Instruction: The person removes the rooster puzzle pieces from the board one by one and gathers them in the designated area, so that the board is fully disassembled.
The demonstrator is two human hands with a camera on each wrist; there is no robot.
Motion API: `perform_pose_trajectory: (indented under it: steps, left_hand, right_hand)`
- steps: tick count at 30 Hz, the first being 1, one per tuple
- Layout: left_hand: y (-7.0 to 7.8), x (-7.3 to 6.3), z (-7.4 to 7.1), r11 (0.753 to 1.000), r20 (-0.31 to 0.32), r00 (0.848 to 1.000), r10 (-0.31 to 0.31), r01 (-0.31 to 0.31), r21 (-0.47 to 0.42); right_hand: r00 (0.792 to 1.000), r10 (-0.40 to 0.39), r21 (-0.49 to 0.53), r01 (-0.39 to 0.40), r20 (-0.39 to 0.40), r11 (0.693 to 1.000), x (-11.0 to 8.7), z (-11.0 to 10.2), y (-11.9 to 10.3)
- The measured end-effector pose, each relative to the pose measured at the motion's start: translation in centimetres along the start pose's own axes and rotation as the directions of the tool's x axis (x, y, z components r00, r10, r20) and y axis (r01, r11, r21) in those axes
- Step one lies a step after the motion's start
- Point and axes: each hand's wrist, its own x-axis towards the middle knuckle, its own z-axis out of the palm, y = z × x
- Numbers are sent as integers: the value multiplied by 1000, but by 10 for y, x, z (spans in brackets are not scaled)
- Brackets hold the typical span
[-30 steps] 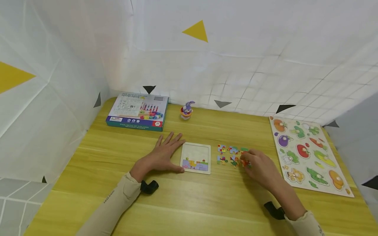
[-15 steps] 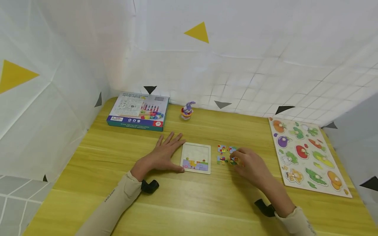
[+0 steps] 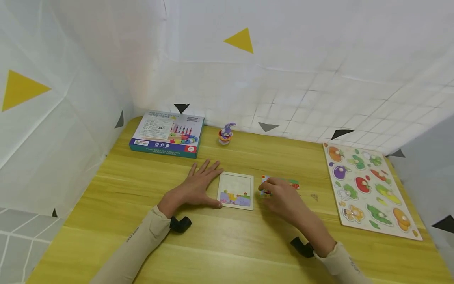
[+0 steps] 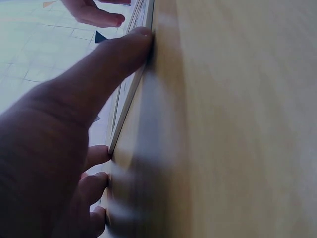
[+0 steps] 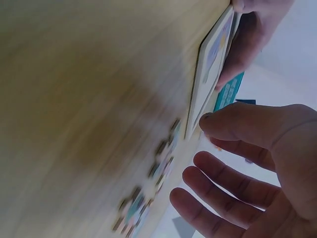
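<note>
A small square puzzle tray (image 3: 235,179) lies on the table with its near rows filled. My left hand (image 3: 193,188) rests spread at its left side, thumb and index finger touching the frame's edge, as the left wrist view also shows. My right hand (image 3: 283,199) hovers just right of the tray, over the loose jigsaw pieces (image 3: 293,183), and covers most of them. In the right wrist view its fingers (image 5: 218,173) are loosely bent, thumb near the index finger, and no piece shows between them. Several loose pieces (image 5: 132,210) lie beneath that hand.
A wooden vegetable peg puzzle (image 3: 372,191) lies at the right of the table. At the back left is a beads box (image 3: 166,134), with a purple rabbit toy (image 3: 226,134) to its right. White sheeting (image 3: 283,71) hangs behind.
My right hand has moved left across the loose pieces, from their right end towards the tray. My left hand has stayed at the tray's left edge.
</note>
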Motion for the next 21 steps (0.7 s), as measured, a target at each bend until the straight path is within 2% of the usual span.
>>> perform_pose_trajectory:
  steps: [8,16,21]
  left_hand:
    - [0,0,0,1000,16,1000,-13,12,11]
    - [0,0,0,1000,9,1000,0,0,10]
    - [0,0,-1,1000,3,1000,7,-7,7]
  right_hand:
    - [996,-80,49,81,-29,995,17,12,-12]
    - [997,-69,24,68,38,997,31,20,-23]
    - [994,-92,44,90,52,995,37,23,-31]
